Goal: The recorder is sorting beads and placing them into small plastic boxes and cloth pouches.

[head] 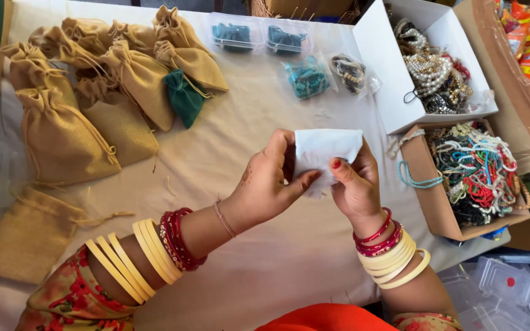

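Both hands pinch a small white pouch above the cloth-covered worktop.
Left hand [271, 178] and right hand [354, 184] grip the white pouch [326, 150] at centre, apparently opening it; contents unseen. White box [387, 79] at 1 o'clock holds pearl necklaces; brown box [427, 184] at 3 o'clock holds mixed beads; burlap bags [93, 92] at 10 o'clock.

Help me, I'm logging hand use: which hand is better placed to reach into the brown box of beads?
Probably right: the right hand is nearer the brown box; the left hand sits farther, both on the white pouch.
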